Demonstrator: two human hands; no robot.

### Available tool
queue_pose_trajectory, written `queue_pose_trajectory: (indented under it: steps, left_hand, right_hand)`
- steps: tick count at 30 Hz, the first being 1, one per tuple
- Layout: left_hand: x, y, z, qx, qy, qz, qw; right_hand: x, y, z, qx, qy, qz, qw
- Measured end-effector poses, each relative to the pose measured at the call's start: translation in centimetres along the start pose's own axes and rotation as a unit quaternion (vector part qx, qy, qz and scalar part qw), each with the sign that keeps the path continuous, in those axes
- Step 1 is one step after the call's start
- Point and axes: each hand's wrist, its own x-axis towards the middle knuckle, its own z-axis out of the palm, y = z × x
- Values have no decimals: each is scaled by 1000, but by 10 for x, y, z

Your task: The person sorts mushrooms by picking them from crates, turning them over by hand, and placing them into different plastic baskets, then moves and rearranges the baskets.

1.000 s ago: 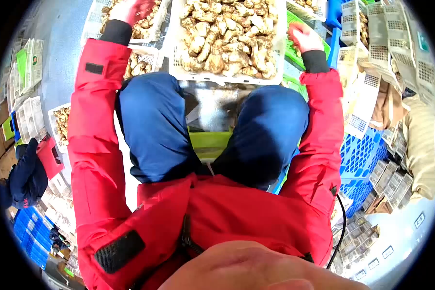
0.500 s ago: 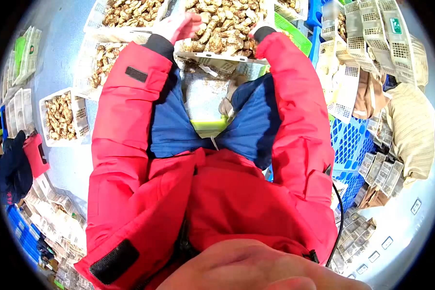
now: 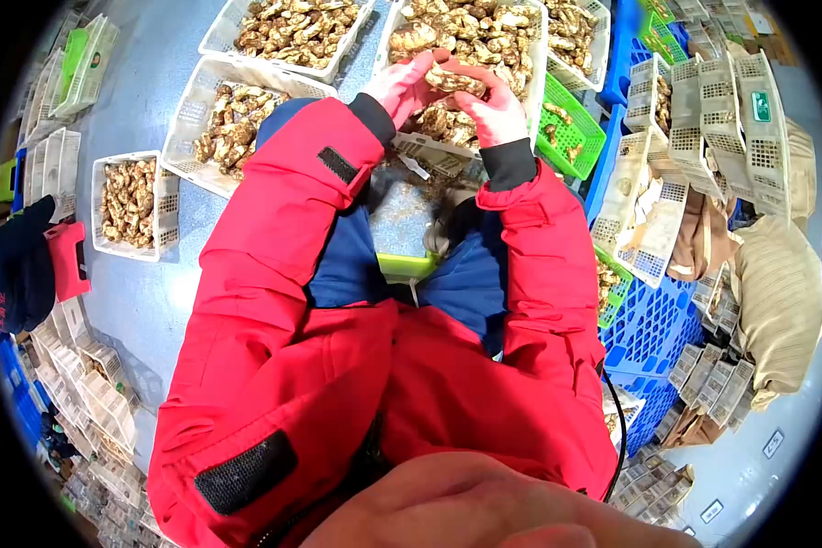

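Over a white crate (image 3: 543, 64) of brown-and-white mushrooms, my two hands are close together. My right hand (image 3: 500, 111) is closed on a stubby, pale mushroom (image 3: 456, 82), thumb and fingers around it. At the mushroom's left end, my left hand (image 3: 403, 89) has its fingers curled against it; some of those fingertips are hidden. More mushrooms (image 3: 447, 126) lie just below the hands in the crate, and a large one sits behind the left hand.
White crates with mushrooms stand at left (image 3: 184, 114), back left (image 3: 219, 36) and far left (image 3: 162, 247). To the right are a green basket (image 3: 593, 137), stacked white crates (image 3: 767, 137), blue pallets (image 3: 653, 320) and a beige cloth-covered heap (image 3: 776, 292).
My hands were apart at the crate's two sides; they have come together over it, around a mushroom. The view has shifted, so the crates appear lower and farther right.
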Motion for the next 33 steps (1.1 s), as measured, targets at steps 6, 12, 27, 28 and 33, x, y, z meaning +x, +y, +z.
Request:
queue_pose_trajectory:
  steps: [6,12,27,28,33]
  left_hand:
    - [-7,6,-2,63,123,23,990]
    - [-10,8,-2,107,156,9,982]
    - [-6,8,-39,67,120,-46,989]
    - [-7,9,-36,64,122,-42,990]
    - [-4,6,-25,104,90,-36,990]
  right_hand:
    - [13,10,-20,-56,59,15,997]
    - [13,23,-46,-7,110,122,986]
    - [26,31,-59,-27,68,172,982]
    - [26,34,-57,-17,16,177,984]
    - [10,20,-13,41,-24,217,975]
